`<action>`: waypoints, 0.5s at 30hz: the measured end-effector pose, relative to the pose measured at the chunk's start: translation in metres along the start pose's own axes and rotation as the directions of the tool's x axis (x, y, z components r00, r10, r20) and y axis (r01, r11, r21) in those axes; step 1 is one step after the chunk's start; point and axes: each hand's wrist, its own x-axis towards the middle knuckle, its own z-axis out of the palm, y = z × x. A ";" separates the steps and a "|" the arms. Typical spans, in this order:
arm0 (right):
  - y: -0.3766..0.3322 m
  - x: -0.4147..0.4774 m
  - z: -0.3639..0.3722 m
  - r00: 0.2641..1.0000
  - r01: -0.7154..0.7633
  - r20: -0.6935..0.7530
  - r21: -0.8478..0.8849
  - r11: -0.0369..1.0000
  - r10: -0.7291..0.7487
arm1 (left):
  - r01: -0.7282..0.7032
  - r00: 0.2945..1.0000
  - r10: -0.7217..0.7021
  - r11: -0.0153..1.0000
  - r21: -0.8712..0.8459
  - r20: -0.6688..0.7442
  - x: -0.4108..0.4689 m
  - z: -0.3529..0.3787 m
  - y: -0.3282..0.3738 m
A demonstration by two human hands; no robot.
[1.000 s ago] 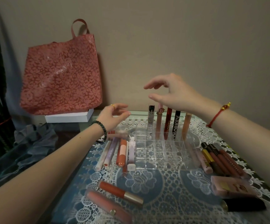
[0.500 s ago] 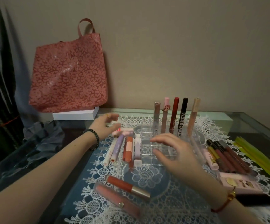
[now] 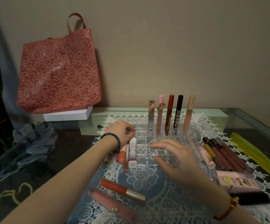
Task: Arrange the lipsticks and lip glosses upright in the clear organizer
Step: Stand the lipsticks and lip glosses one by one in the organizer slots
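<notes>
Five tubes [image 3: 178, 117] are found upright in the back row of the organizer [image 3: 143, 156] on the desk [image 3: 244, 125]; loose tubes [image 3: 220, 156] are left lying beside it; the right hand [image 3: 178, 159] is spread empty above it; the left hand [image 3: 121, 133] is among them, its grip not discernible.

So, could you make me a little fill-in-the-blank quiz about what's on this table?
1. The clear organizer holds ___ upright tubes, all in its back row.
2. The pink floral bag sits on a ___ box.
3. The left hand wears a dark bead bracelet; the right hand wears a ___ string bracelet.
Missing words: five; white; red.
</notes>
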 end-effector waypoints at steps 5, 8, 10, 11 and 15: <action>0.005 0.000 0.001 0.999 0.024 -0.025 0.006 1.000 -0.024 | 0.069 0.998 -0.069 0.989 -0.134 0.005 0.004 0.000 0.001; 0.006 -0.001 0.001 0.999 0.032 -0.032 0.001 0.999 -0.032 | 0.082 0.995 -0.092 0.953 -0.292 -0.022 0.003 -0.002 0.000; 0.005 -0.001 0.000 0.999 0.031 -0.034 0.005 1.000 -0.031 | 0.073 0.994 -0.101 0.911 -0.407 -0.047 -0.001 -0.006 0.000; 0.005 -0.001 0.000 0.999 0.029 -0.040 0.015 0.999 -0.029 | 0.069 0.992 -0.109 0.883 -0.464 -0.061 -0.004 -0.009 0.001; 0.004 -0.003 -0.001 0.999 0.020 -0.044 0.048 0.999 -0.018 | 0.076 0.978 -0.187 0.729 -0.680 -0.092 -0.011 -0.018 0.004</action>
